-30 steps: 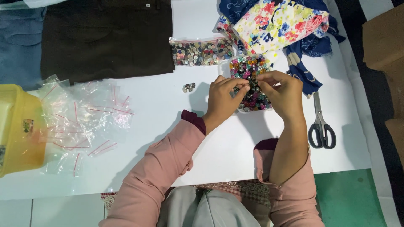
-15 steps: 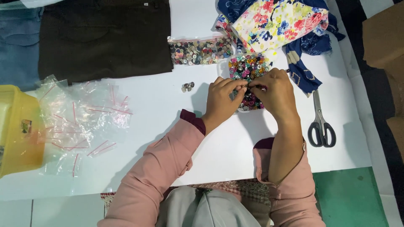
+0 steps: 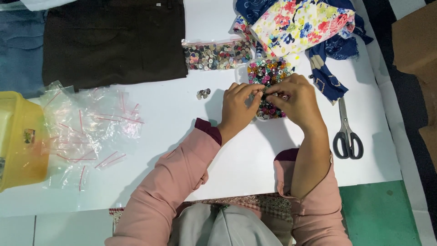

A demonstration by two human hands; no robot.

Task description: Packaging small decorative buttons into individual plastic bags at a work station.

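My left hand (image 3: 239, 107) and my right hand (image 3: 296, 100) meet fingertip to fingertip over the clear plastic bag of mixed coloured buttons (image 3: 268, 73), which lies on the white table sheet (image 3: 236, 159).

Position of the bag: it lies directly under and just beyond both hands. Its long axis runs away from me, from the near end under my fingers to the far end beside the floral patterned cloth (image 3: 300, 23). Its near end is covered by my right hand. Both hands touch or overlap the bag; the right hand covers more of it, the left hand comes in from its left edge.

Hand state: the fingers of both hands are curled inward and pinched together at one point over the bag. Something small is gripped there, either a button or the bag's edge; I cannot tell which, as the fingers hide it.

Surroundings:
- A second clear bag of pale grey buttons (image 3: 216, 54) lies to the left of the coloured bag, near it.
- A few loose metal buttons (image 3: 203, 94) lie just left of my left hand.
- Black-handled scissors (image 3: 347, 132) lie to the right of my right forearm, apart from it.
- A pile of empty clear zip bags with red strips (image 3: 91, 127) lies well to the left, beside a yellow plastic tub (image 3: 18, 136).
- A dark brown garment (image 3: 114, 41) lies at the far side.
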